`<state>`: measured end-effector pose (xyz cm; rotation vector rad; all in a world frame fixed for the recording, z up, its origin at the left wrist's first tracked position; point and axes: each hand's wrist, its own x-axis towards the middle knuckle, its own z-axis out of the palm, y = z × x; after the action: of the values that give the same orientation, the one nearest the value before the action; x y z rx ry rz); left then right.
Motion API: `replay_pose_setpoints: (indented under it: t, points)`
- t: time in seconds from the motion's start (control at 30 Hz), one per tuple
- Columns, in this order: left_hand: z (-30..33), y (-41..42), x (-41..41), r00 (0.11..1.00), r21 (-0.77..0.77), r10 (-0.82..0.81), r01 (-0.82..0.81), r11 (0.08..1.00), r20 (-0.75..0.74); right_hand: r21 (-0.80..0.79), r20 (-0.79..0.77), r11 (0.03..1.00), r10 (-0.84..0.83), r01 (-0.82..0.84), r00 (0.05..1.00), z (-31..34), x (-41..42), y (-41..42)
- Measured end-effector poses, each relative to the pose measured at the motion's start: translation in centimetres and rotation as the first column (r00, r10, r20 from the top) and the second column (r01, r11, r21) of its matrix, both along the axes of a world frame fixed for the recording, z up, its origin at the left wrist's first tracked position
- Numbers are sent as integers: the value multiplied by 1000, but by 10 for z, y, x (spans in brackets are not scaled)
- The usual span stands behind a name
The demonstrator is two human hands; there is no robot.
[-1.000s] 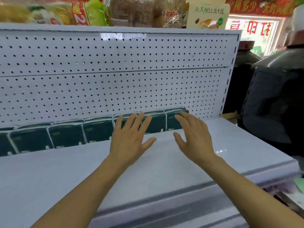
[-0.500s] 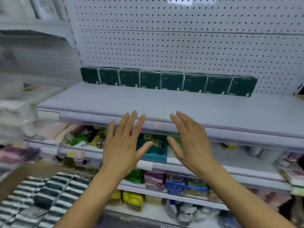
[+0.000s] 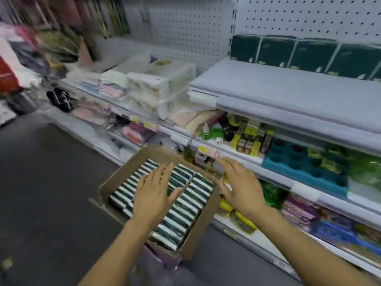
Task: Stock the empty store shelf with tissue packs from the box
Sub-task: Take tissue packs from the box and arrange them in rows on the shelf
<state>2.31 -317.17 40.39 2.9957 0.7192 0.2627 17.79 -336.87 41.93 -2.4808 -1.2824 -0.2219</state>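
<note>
Dark-green, white-edged tissue packs point(image 3: 181, 200) fill the box point(image 3: 201, 230) in tight rows beneath both hands' spread, empty fingers point(image 3: 162, 172).

Open cardboard box point(image 3: 198, 234) on floor, dark-green tissue packs point(image 3: 185, 203) on edge; more packs point(image 3: 313, 54) upright at shelf point(image 3: 288, 96) back.

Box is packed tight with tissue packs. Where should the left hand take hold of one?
From above: the tissue packs stand on edge in the box, only top edges exposed. Left hand pinches one top edge across its thin faces, near the gap between rows.
</note>
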Motion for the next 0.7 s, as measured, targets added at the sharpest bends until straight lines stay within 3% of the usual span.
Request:
replay_pose_setpoints:
  t: [0.23,0.53,0.7]
  points:
    - [-75,124,-38,978,-229,17,-66,971,-209,-208,-260,977,-15,-41,965,-72,-29,114]
    - [-187,187,-15,917,-497,-13,-205,843,-400,-441,-494,880,-73,-177,867,-173,-29,203]
    - [-235,199,-5,899,-591,-35,-257,764,-437,-588,-467,781,-112,-213,877,-231,-28,235]
